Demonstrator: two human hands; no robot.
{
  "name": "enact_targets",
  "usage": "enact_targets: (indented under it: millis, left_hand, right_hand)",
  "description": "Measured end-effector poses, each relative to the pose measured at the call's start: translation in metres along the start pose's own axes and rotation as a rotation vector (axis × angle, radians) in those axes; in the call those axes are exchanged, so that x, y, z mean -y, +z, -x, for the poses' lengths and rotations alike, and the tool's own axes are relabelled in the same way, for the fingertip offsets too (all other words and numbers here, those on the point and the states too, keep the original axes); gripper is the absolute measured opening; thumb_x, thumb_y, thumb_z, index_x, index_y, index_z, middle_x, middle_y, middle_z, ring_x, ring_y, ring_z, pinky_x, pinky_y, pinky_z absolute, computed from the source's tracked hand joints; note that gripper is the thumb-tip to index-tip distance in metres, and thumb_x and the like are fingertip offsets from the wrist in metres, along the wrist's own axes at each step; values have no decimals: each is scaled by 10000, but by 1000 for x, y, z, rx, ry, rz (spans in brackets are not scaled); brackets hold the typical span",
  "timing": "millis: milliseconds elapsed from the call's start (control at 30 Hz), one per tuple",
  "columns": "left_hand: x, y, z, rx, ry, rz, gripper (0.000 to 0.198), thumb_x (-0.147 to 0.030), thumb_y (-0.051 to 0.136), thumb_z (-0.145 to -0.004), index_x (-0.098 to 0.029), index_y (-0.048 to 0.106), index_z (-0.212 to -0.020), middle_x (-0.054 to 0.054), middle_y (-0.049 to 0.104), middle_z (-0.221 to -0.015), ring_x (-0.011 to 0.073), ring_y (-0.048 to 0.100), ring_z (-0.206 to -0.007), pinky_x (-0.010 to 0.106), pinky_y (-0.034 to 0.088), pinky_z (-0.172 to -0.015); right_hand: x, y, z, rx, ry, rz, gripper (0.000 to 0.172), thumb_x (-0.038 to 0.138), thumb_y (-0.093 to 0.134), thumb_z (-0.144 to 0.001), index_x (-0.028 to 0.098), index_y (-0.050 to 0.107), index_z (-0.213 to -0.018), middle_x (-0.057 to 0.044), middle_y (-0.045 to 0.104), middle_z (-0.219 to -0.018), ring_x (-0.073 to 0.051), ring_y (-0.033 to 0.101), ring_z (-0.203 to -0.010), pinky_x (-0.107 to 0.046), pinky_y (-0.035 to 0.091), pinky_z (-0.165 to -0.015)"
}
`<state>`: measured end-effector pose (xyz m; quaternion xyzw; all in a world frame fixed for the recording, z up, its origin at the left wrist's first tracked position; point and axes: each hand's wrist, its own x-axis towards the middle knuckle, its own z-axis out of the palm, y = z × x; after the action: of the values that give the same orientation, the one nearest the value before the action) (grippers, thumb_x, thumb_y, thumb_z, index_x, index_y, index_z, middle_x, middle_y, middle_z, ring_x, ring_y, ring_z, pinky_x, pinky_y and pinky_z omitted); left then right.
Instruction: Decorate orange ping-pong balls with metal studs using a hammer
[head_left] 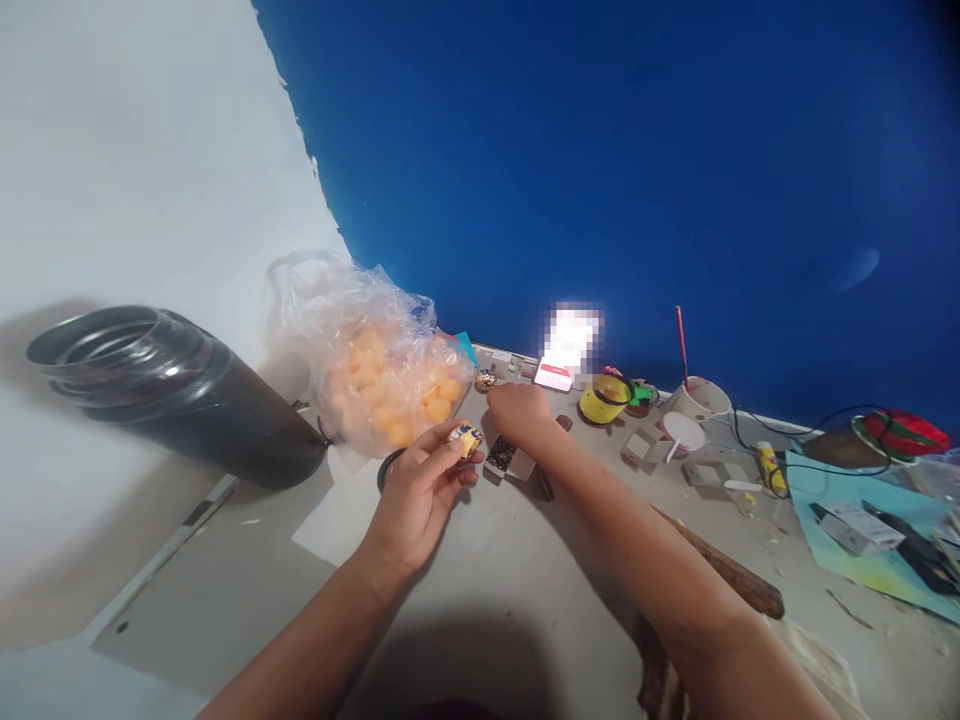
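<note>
My left hand point(416, 490) holds the ball point(466, 440) pinched between thumb and fingers, just in front of the right edge of the bag point(390, 385), which is clear and full of orange balls. Yellow shows on that ball between dark and pale patches. My right hand point(519, 410) is reached out to the right of the bag, knuckles up and fingers curled under; from this view I cannot tell whether it grips anything, since the fingertips are hidden. Nearest it, just off the bag's right side, sits a speckled ball point(485, 380). The box point(500, 456), open and filled with dark bits, lies right of the bag and closer to me, partly behind my right forearm. Left of the bag I see a dark, uncapped flask point(202, 405); in front of the bag, a sheet of paper point(330, 520) lies on the table point(450, 580), partly under my left hand. Right of the bag, past my right hand, I have a lit phone point(556, 375) by the blue wall point(600, 150), then a yellow tub point(602, 400), and farther from the bag a white cup point(701, 398) with a red stick point(681, 345) in it. Farthest right of the bag lies a blue-green sheet point(817, 500).
</note>
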<state>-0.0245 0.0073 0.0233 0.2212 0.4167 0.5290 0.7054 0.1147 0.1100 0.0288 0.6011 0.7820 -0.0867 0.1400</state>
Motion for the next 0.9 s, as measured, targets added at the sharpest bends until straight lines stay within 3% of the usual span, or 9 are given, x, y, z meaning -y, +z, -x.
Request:
enact_targets:
  millis: [500, 900]
  left_hand:
    - [1, 1, 2, 27, -12, -16, 395, -253, 853, -707, -150, 716, -1063, 42, 694, -896, 141, 670, -765, 219, 509, -617]
    - [2, -1, 1, 30, -2, -22, 427, -279, 872, -684, -146, 715, -1058, 43, 693, -906, 144, 674, -757, 213, 516, -608]
  right_hand:
    - [-27, -2, 11, -153, 79, -60, 337, 182, 464, -951, 182, 706, -1185, -148, 729, -1203, -265, 692, -1104, -337, 540, -859]
    - [-7, 13, 6, -135, 46, -75, 324, 72, 501, -907, 87, 727, -1140, -243, 735, -1140, -297, 718, -1074, -350, 537, -864]
